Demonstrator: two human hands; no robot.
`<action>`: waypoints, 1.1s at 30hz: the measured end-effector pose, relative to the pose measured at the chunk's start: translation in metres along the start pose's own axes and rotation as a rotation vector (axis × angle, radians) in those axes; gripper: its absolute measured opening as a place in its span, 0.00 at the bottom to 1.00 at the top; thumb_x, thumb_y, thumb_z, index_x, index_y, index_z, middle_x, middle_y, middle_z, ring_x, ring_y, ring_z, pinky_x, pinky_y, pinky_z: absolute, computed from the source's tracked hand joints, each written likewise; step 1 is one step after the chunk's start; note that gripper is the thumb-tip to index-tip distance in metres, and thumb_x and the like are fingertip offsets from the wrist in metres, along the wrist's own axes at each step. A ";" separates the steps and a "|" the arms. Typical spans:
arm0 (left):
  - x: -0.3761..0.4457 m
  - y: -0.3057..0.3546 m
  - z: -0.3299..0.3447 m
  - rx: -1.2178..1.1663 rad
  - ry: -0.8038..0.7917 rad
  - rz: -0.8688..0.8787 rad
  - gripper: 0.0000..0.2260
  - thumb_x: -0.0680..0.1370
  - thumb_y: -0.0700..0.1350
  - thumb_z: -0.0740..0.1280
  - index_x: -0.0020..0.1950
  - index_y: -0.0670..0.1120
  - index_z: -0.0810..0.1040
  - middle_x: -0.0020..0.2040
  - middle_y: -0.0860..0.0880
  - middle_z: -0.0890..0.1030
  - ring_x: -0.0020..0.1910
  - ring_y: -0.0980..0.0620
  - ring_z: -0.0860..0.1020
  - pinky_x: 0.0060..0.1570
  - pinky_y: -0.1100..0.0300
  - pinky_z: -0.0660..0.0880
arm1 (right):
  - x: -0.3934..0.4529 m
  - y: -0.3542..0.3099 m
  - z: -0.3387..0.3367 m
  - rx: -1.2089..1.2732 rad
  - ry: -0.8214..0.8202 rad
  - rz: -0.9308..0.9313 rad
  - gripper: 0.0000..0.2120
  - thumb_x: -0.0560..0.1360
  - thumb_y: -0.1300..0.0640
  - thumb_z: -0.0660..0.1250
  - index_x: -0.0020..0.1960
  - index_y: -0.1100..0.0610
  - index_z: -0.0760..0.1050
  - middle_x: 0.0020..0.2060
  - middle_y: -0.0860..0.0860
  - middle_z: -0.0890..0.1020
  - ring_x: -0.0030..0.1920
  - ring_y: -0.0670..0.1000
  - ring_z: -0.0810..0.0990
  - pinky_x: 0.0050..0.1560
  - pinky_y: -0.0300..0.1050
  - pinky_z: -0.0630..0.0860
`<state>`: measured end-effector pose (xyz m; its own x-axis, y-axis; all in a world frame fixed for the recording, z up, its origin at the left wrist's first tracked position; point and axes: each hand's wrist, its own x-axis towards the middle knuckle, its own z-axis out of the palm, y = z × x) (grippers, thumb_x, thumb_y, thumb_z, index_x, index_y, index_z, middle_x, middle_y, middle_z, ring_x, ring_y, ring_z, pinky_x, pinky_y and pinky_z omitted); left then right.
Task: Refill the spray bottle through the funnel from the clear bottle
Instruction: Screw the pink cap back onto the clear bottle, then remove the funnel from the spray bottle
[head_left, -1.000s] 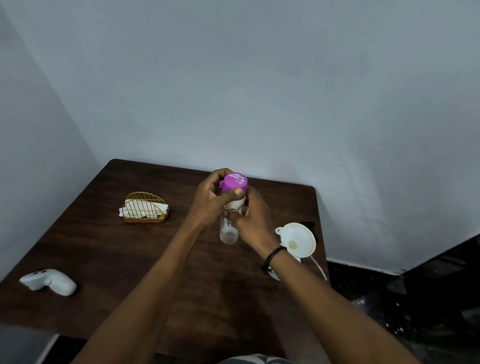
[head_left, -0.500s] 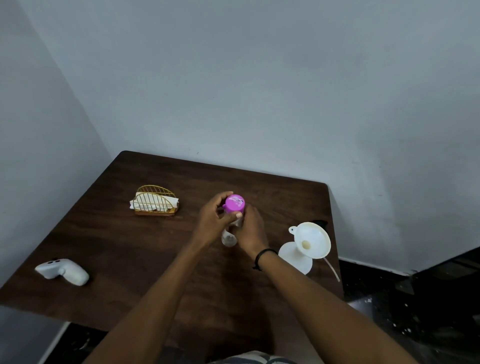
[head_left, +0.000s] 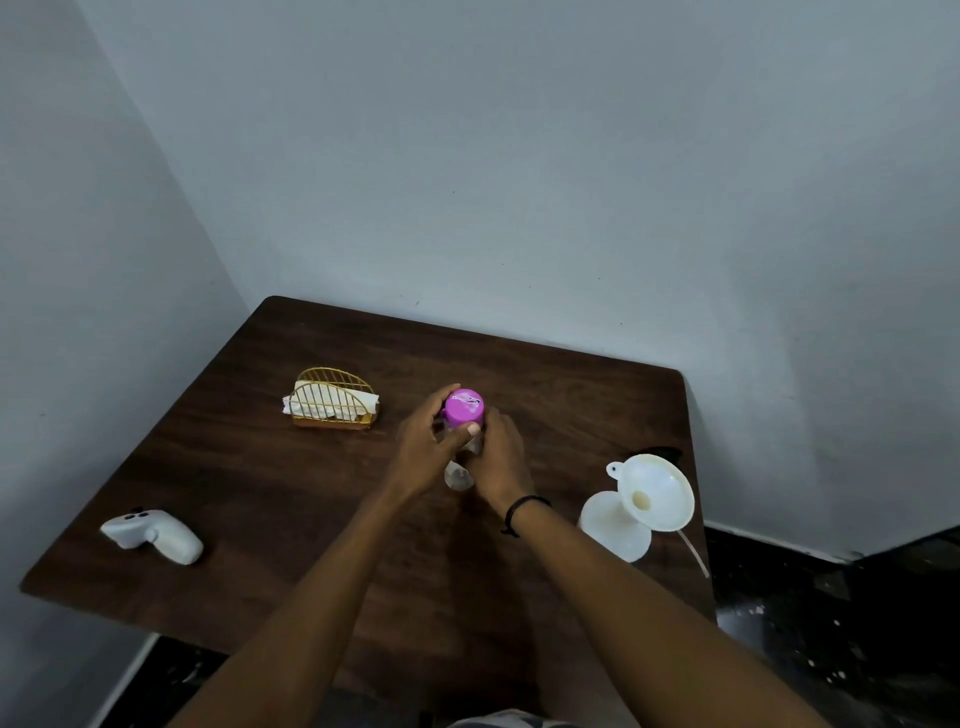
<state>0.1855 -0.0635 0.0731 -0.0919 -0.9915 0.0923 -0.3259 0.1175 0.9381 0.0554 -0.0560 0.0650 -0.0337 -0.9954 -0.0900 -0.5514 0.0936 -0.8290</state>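
A small clear bottle with a purple cap stands near the middle of the dark wooden table. My left hand wraps its left side, thumb across the front just under the cap. My right hand grips its right side and hides most of the body. A white funnel sits in the neck of a white spray bottle at the table's right edge. A thin tube and something black lie behind the funnel.
A gold wire holder with white napkins stands at the back left. A white controller lies near the table's left front edge. Grey walls close in behind and on the left. The table's right edge drops to a dark floor.
The clear bottle has come down from a raised position to the table, with both hands still on it. The view has shifted, so everything appears farther right.
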 end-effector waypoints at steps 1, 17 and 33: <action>0.000 -0.001 0.000 -0.001 -0.005 -0.009 0.28 0.75 0.48 0.73 0.73 0.47 0.68 0.67 0.48 0.76 0.65 0.53 0.75 0.63 0.54 0.76 | 0.000 0.000 0.000 -0.004 0.000 -0.006 0.21 0.72 0.58 0.73 0.63 0.51 0.73 0.58 0.49 0.75 0.57 0.48 0.76 0.54 0.41 0.77; -0.005 0.004 0.002 0.044 0.098 -0.047 0.32 0.74 0.58 0.69 0.75 0.52 0.64 0.71 0.49 0.72 0.66 0.53 0.73 0.64 0.53 0.74 | -0.019 -0.029 -0.030 -0.059 0.015 -0.103 0.18 0.75 0.55 0.72 0.62 0.51 0.72 0.59 0.49 0.74 0.57 0.48 0.76 0.52 0.38 0.75; -0.005 0.070 0.061 0.248 0.307 0.530 0.05 0.79 0.40 0.67 0.51 0.42 0.81 0.47 0.48 0.83 0.48 0.51 0.78 0.48 0.62 0.74 | -0.067 -0.012 -0.178 -0.125 0.420 -0.198 0.09 0.76 0.56 0.70 0.56 0.54 0.79 0.51 0.48 0.81 0.51 0.47 0.81 0.53 0.47 0.80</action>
<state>0.1054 -0.0469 0.1175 -0.0389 -0.7626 0.6457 -0.5210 0.5669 0.6381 -0.0839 0.0059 0.1792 -0.2370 -0.9189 0.3152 -0.6764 -0.0768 -0.7325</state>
